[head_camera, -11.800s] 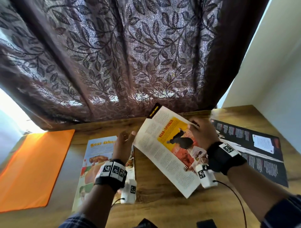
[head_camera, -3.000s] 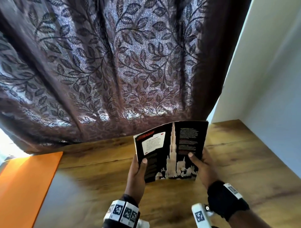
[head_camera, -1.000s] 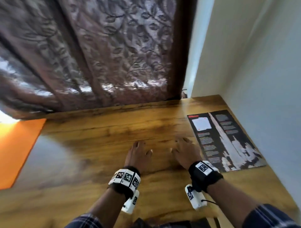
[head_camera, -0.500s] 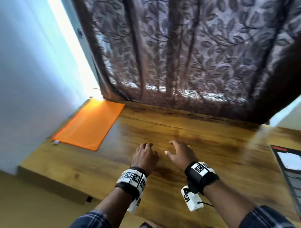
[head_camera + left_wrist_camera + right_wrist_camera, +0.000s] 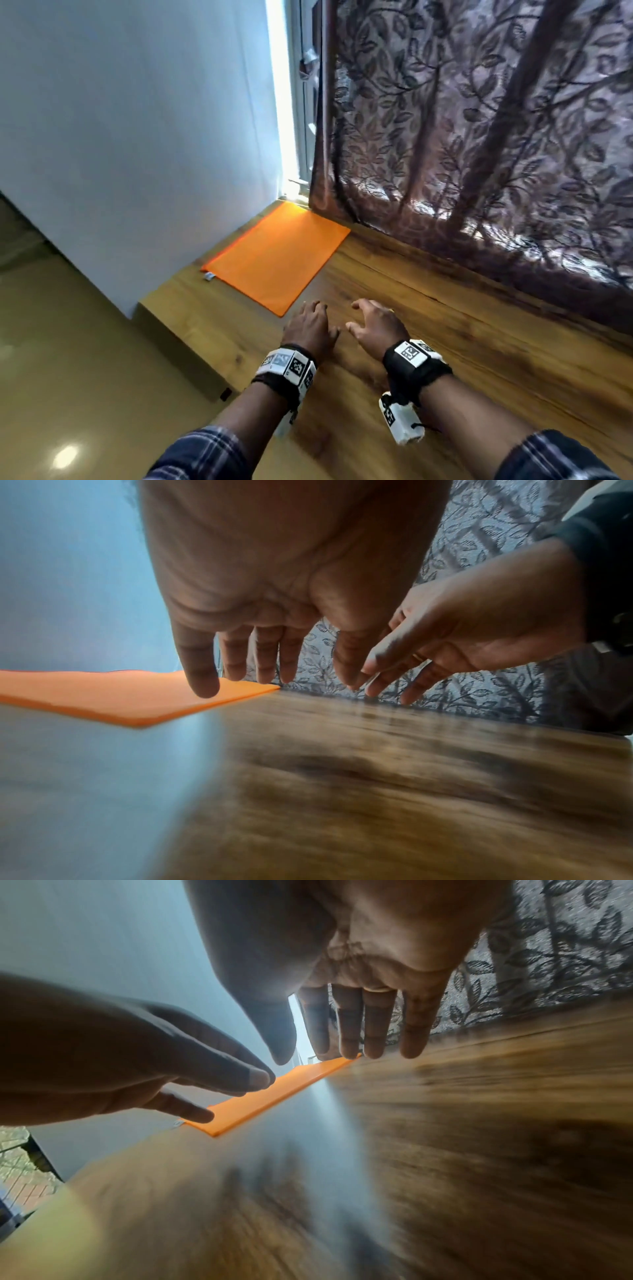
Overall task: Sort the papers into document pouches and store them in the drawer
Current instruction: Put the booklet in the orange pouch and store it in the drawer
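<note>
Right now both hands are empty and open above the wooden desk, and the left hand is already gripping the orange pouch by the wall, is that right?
Not quite: the left hand grips nothing. The head view shows it short of the orange pouch, open like the right hand above the wooden desk.

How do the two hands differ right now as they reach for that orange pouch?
The left hand sits nearer the orange pouch; the right hand trails farther from it. The left hand's fingers lie close together; the right hand's fingers spread more. Both are empty, palms down above the wooden table.
</note>
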`<state>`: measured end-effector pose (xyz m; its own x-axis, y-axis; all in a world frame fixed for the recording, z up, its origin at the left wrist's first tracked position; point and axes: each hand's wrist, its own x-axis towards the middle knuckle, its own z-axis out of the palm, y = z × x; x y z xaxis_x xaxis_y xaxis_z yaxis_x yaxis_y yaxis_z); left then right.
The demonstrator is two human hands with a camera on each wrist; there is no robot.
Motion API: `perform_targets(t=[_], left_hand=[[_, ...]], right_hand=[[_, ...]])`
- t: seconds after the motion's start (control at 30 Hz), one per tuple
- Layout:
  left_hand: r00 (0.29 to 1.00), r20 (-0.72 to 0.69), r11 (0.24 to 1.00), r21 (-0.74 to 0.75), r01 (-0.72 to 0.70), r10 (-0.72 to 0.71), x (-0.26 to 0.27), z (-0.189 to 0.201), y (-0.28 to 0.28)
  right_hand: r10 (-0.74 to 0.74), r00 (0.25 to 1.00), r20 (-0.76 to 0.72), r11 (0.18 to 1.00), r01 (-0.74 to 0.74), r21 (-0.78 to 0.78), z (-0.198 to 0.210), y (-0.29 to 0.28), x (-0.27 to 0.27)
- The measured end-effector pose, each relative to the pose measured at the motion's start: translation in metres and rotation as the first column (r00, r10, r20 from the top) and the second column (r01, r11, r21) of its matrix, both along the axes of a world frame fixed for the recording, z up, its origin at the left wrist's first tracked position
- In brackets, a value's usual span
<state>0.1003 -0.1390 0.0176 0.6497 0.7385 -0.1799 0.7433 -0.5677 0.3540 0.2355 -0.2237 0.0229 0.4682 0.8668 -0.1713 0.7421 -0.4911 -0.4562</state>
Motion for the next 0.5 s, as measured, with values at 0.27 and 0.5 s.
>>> perform_targets(t=[0.27,0.5], left_hand=[[0.992,-0.122,0.999,0.043,-0.034,0.039,0.005,-0.012,0.066],[0.976,-0.214,0.999,0.027,-0.021,0.026,-0.003,-0.043,0.083]], right_hand=[[0.052,0.998,0.029,0.997,-0.05,-0.057,-0.007,0.05,-0.005],[0.083,0.996,0.026,0.995,-0.082,-0.051,-0.02,0.083,-0.002]])
